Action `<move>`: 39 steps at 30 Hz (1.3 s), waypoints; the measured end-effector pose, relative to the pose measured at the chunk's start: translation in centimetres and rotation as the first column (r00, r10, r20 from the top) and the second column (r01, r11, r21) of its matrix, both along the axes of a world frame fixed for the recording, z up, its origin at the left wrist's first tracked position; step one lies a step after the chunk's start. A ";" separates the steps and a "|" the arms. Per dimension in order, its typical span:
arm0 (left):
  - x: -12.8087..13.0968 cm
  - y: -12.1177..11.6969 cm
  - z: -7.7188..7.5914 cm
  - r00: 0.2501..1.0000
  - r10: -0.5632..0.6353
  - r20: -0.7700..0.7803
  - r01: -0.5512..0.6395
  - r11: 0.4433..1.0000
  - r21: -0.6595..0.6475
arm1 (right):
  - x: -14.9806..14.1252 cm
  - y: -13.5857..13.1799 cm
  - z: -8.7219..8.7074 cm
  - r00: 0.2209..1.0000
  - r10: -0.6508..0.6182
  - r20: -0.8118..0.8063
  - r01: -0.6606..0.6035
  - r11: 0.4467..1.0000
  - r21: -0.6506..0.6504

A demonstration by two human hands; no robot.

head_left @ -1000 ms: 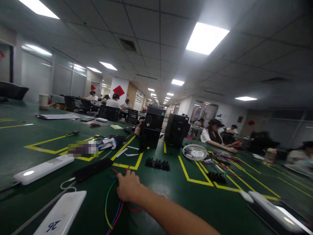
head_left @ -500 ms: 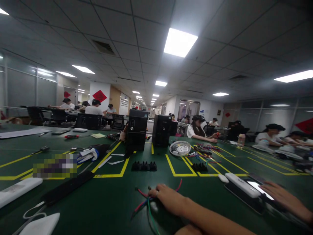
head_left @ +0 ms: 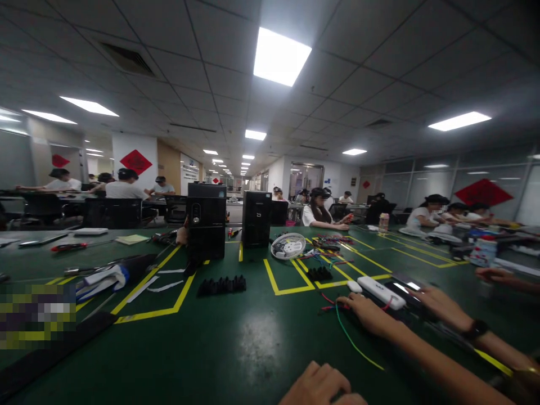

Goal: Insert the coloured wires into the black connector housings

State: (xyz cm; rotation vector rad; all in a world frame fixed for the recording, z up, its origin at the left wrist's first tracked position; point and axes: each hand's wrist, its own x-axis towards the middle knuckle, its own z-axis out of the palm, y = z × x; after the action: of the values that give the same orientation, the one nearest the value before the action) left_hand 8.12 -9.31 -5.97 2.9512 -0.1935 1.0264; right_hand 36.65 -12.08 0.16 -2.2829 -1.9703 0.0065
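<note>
Nearest, the person's left hand [head_left: 318,385] is on the near side of the white device [head_left: 382,292] and off to its left, fingers loosely bent, cut off by the edge; can't tell whether anything is in it. Next, the right hand [head_left: 363,314] is just on the near-left side of the white device, fingertips pinching a few loose wires [head_left: 328,308], red and green among them, a green tail curving over the green table [head_left: 270,349] towards the near side; a red end shows at the device's near edge. Progress, my read: getting hold of the wires looks done; letting go of them is not yet done, and the ends I can see are joined to nothing. Small white piece [head_left: 354,287] just left of the white device. A phone [head_left: 407,288], screen lit, just right of it; a co-worker's hand [head_left: 442,306] with a dark watch [head_left: 476,330] is at the phone, contact unclear. Further, left of the device: a short black strip [head_left: 319,274], then a longer toothed strip [head_left: 221,285] well apart. Beyond it to the left, a wire tangle [head_left: 333,259], lying separate from the pinched wires, and a round white basket [head_left: 275,247] beside that. Farther left and back, two black towers [head_left: 206,225] stand upright; past them, seated people.
</note>
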 end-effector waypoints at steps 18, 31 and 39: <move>-1.4 0.5 1.6 0.985 0.009 -0.173 0.001 0.998 0.055 | -1.9 2.0 2.1 0.957 -0.141 -0.254 0.125 0.989 -0.078; -0.8 0.7 1.0 0.993 -0.038 -0.114 0.048 0.995 0.086 | -3.2 10.4 5.1 0.972 -0.221 -0.073 0.232 0.954 0.193; -2.2 4.7 1.5 0.984 0.169 -0.062 -0.179 0.950 -0.256 | -5.0 16.2 2.7 0.934 -0.353 -0.054 0.357 0.930 0.087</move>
State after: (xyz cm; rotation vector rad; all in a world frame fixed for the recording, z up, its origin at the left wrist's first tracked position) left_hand 5.91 -4.59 -4.48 2.7818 0.1927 0.9260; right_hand 31.64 4.08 2.86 -2.5179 -1.4776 -0.0770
